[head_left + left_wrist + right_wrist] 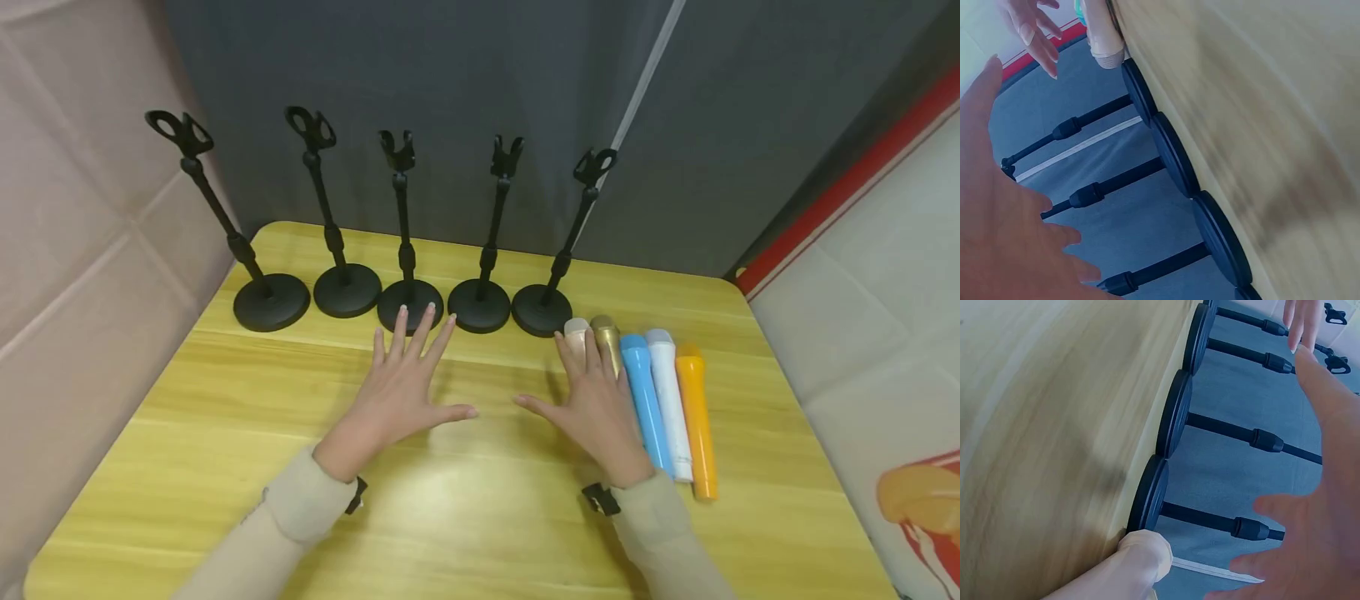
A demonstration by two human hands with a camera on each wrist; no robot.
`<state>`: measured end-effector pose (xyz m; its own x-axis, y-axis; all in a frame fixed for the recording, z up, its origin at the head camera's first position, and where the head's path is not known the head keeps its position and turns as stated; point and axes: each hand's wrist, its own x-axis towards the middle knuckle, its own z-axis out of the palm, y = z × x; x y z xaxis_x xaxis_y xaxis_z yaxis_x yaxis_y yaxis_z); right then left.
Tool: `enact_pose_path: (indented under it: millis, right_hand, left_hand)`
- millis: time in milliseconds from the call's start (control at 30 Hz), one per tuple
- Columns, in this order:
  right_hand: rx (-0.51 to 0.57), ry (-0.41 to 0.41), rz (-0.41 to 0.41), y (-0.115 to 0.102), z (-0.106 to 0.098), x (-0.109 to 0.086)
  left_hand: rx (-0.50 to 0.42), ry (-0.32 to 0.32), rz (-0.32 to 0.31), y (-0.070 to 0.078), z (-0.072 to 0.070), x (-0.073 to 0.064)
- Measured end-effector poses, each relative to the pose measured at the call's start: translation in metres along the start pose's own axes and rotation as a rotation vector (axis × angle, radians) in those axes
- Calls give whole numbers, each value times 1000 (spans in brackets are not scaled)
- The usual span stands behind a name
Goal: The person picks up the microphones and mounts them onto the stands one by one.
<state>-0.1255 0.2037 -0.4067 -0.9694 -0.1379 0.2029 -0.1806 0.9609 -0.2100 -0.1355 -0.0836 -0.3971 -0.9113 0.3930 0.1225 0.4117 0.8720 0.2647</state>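
My left hand [401,396] is held above the table with its fingers spread, near the base of the middle black microphone stand [409,302]. Fingers also spread, my right hand [600,408] hovers over the left side of a row of microphones. A pale microphone [576,327] and a gold microphone [606,333] are partly hidden by it. To its right lie a blue microphone [647,400], a white microphone [670,400] and an orange microphone [697,425]. In the right wrist view the pale microphone [1129,565] lies close to a stand's base. Neither hand holds anything.
Several black stands with open clips line the back of the yellow wood-grain table [450,517], from the leftmost stand [272,302] to the rightmost stand [542,310]. A dark grey panel [450,75] rises behind. Light walls flank both sides, the right one with a red strip [847,183].
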Motion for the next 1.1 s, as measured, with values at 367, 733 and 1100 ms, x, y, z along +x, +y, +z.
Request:
enact_pose_path:
  millis: [367,733,1100]
  right_hand:
    - [24,-42,23,8,-4,3]
    - [12,-56,74,22,-14,3]
    - [-12,-64,139,30,-15,4]
  left_hand:
    - [-14,6,44,7,-17,16]
    - [-222,100,86,23,-36,52]
    - [-644,96,0,42,-41,99]
